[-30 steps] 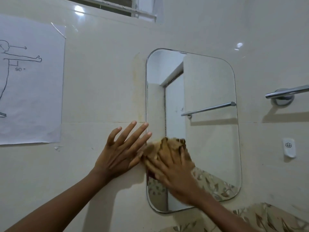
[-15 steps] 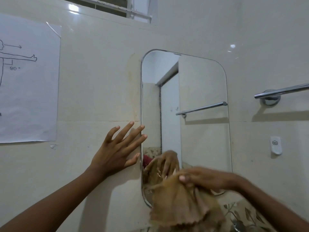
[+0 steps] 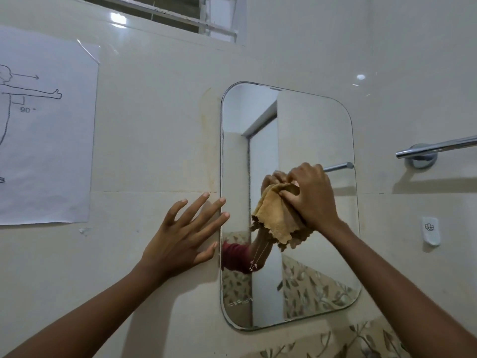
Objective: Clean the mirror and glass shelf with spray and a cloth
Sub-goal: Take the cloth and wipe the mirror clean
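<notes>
While we look up through the head camera, our right hand point(image 3: 311, 196) grips the tan cloth point(image 3: 275, 218) against the middle of the wall mirror point(image 3: 312, 125). Its fingers are curled into the folds, so some fingertips are buried. The cloth's frayed lower edge hangs loose and hides the glass behind it. Our left hand point(image 3: 180, 236) lies flat on the wall tile point(image 3: 154, 125) with fingers spread, two tips just reaching the mirror's left edge. The taped paper diagram point(image 3: 46, 151) is cut off at the left, and the chrome towel rail point(image 3: 438, 147) at the right. We cannot tell what the small white wall fitting point(image 3: 430, 231) is.
</notes>
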